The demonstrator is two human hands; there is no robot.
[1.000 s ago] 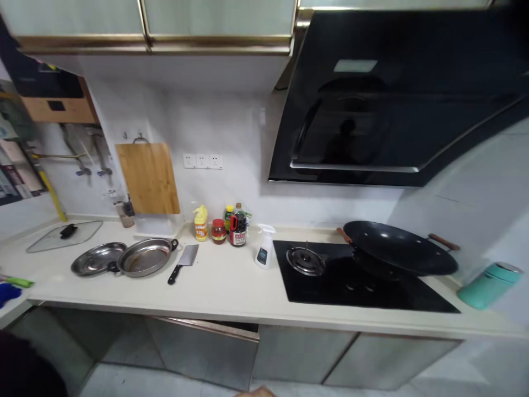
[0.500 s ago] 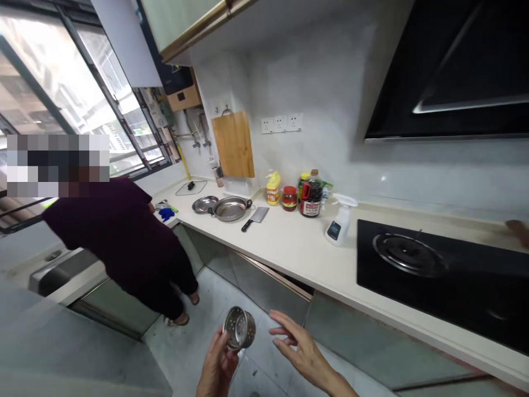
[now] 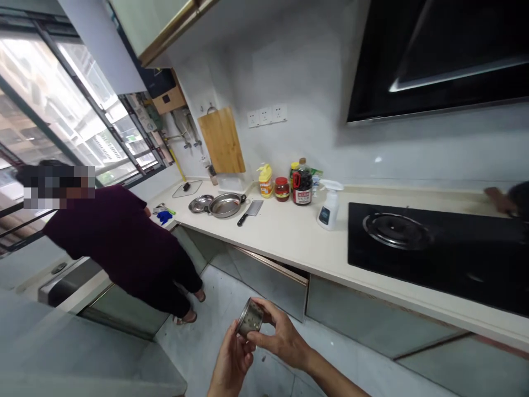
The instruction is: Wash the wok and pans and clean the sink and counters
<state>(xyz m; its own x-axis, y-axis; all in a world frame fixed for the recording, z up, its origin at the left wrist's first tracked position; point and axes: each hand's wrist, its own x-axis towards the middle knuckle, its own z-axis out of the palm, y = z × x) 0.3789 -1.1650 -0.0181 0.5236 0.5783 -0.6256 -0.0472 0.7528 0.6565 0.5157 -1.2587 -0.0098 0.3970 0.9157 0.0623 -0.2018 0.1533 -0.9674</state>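
Note:
A small perforated metal cup is between both hands, low in the middle of the view above the floor. Its lower left side rests in the fingers of my left hand. From the right, my right hand grips it, with the thumb at the lower side and the fingers over the top. The cup is tilted, and small holes show in its wall. Both hands are well in front of the counter, not touching it.
A person in a dark top leans over the sink counter at left. On the counter are a steel pan, a cleaver, a spray bottle, sauce containers and a black stove. A drawer stands slightly open.
My right hand has moved left and taken hold of the metal cup. The cup has turned and tilted. The view has shifted slightly to the right.

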